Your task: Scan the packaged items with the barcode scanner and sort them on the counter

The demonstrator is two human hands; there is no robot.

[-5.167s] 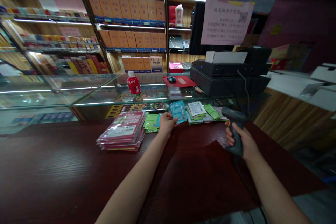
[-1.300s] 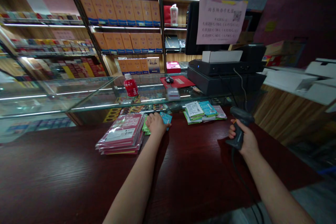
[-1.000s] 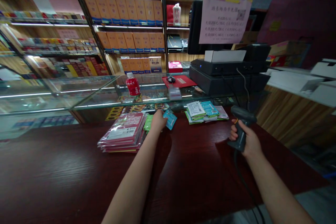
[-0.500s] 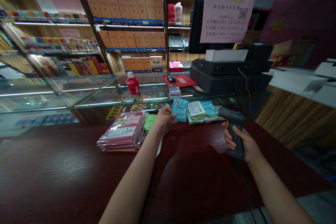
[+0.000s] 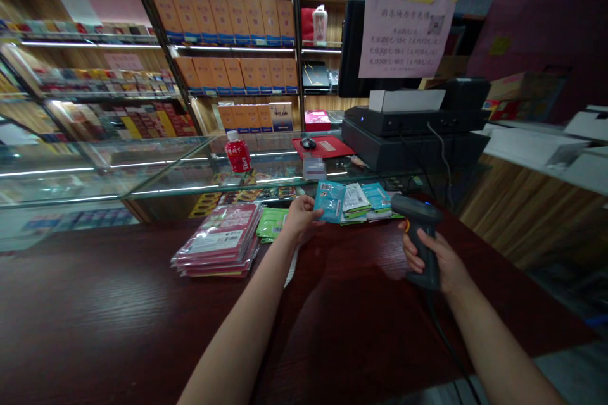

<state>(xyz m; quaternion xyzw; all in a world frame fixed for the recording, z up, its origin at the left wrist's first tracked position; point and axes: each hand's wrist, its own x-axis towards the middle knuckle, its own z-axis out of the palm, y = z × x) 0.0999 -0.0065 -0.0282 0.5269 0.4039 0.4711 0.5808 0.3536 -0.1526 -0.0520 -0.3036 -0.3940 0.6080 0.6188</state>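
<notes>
My left hand (image 5: 304, 215) pinches a blue packet (image 5: 330, 200) by its lower left edge, holding it tilted above the dark red counter. Just right of it lie a stack of white and green packets (image 5: 354, 200) and a further pile with a blue packet (image 5: 376, 195) on top. My right hand (image 5: 436, 259) is wrapped around the handle of a dark grey barcode scanner (image 5: 418, 212), whose head points left toward the packets. Green packets (image 5: 272, 223) lie left of my left hand, beside a stack of pink plastic-wrapped packages (image 5: 218, 242).
Behind the wooden counter (image 5: 118, 316) runs a glass display counter (image 5: 280, 164) with a red-labelled bottle (image 5: 237, 153), a computer mouse (image 5: 308, 142) and a red mat (image 5: 327, 147). A black cash drawer (image 5: 375, 142) stands at the back right. The scanner's cable (image 5: 449, 335) trails down toward the front edge.
My left hand has shifted slightly right with the blue packet, which has turned and now sits closer to the white stack. The right hand and scanner have barely moved.
</notes>
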